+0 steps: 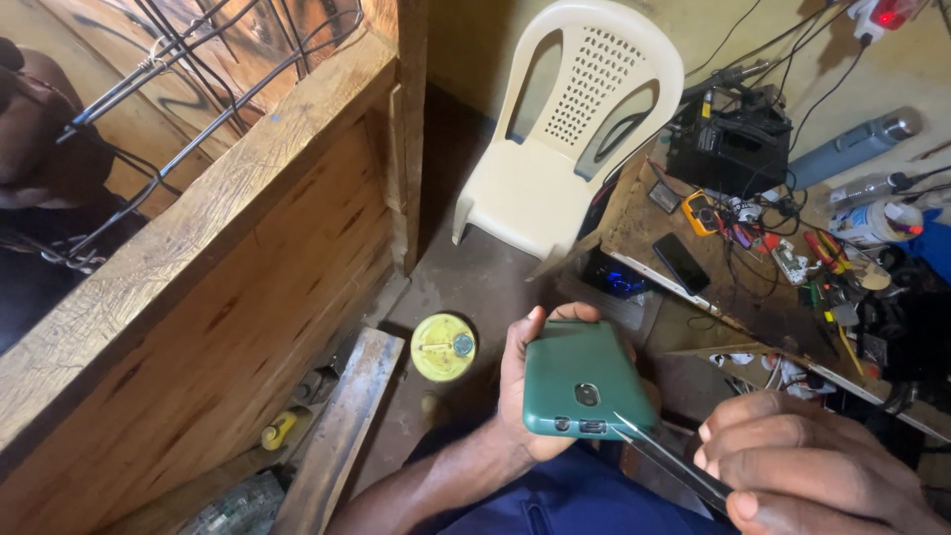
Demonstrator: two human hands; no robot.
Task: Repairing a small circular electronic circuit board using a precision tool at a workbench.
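The phone point(584, 376) in its green case lies gripped in the left hand point(525, 396); the right hand point(792, 466) pinches tweezers point(659, 451) at its bottom edge, where a slip could scratch the port.

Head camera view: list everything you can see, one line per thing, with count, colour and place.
phone in case: one, green, back up, held at centre
tweezers: one, silver metal, tip at the phone's lower edge
plastic chair: one, cream, on the floor at top centre
round lid: one, yellow, on the floor left of the phone
wooden counter: one, brown, along the left
workbench: one, wooden, cluttered, on the right
dark phone: one, black, flat on the workbench
multimeter: one, yellow, on the workbench
bottle: one, grey-blue, lying at top right
other person: one, behind the counter, far left
left hand: one, its grip around the phone
right hand: one, its grip on the tweezers
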